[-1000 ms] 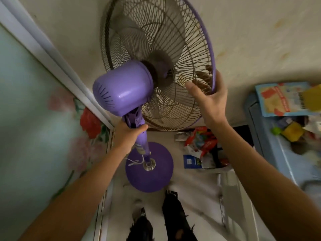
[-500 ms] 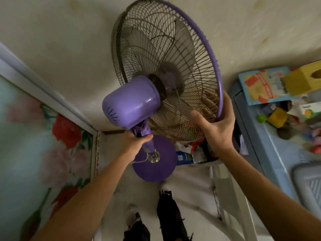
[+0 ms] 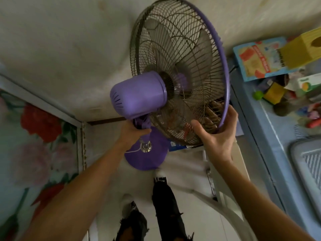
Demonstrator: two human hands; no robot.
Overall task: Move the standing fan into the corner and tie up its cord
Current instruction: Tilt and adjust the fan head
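Two legs in torn black trousers (image 3: 163,211) stand below me on the pale floor (image 3: 191,171), and both my bare forearms reach forward from the bottom corners of the view. My left hand (image 3: 131,133) is wrapped tight around the purple neck of the standing fan (image 3: 140,94), just under the motor housing, fingers curled closed on it. My right hand (image 3: 217,134) grips the lower rim of the wire cage (image 3: 178,66): the thumb lies against the back of the grille and the other fingers hook over the purple ring to the front, where I can see them only through the wires.

Beyond my left hand, the fan's round purple base (image 3: 147,160) sits low by the floor; whether it touches the floor I cannot tell. A thin white cord (image 3: 132,151) trails loose from the chrome collar on the base.

To my left runs a panel printed with red and pink flowers (image 3: 38,136). To my right is a blue surface (image 3: 271,133) cluttered with a blue box (image 3: 253,61), a yellow box (image 3: 302,49) and small toys. Farthest off, behind the fan, the blotched cream wall (image 3: 69,49) meets the flowered panel in a corner.
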